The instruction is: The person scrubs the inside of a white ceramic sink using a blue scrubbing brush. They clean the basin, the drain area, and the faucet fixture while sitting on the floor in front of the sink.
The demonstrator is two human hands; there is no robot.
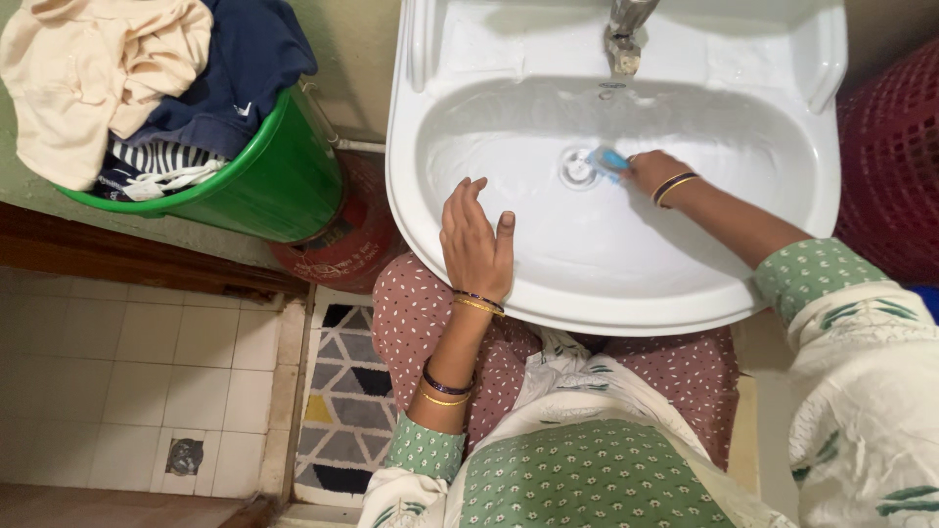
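The right hand (653,172) is inside the white sink (489,293), its grip clenched on a small blue scrubber (608,159). The scrubber is pressed against the basin floor just beside the metal drain (578,168), on the drain's right side. Two bangles sit at the right wrist, and the forearm runs back over the basin's right half to a green patterned sleeve.

The left hand (475,244) rests on the sink's front left rim, palm down, grip released, fingers spread and pointing into the basin. It holds nothing. Bangles are worn at the wrist and further down the forearm.

The tap (623,34) stands at the back of the sink, directly above the drain; whether water is running cannot be told. The basin surface looks wet.

To the left of the sink, a green bucket (279,176) is piled with laundry: cream, navy and striped cloth. A red cylinder (342,249) stands beneath the bucket. A red mesh basket (892,156) is at the right edge. On the tiled floor below lies a mat (347,401) with a triangle pattern.
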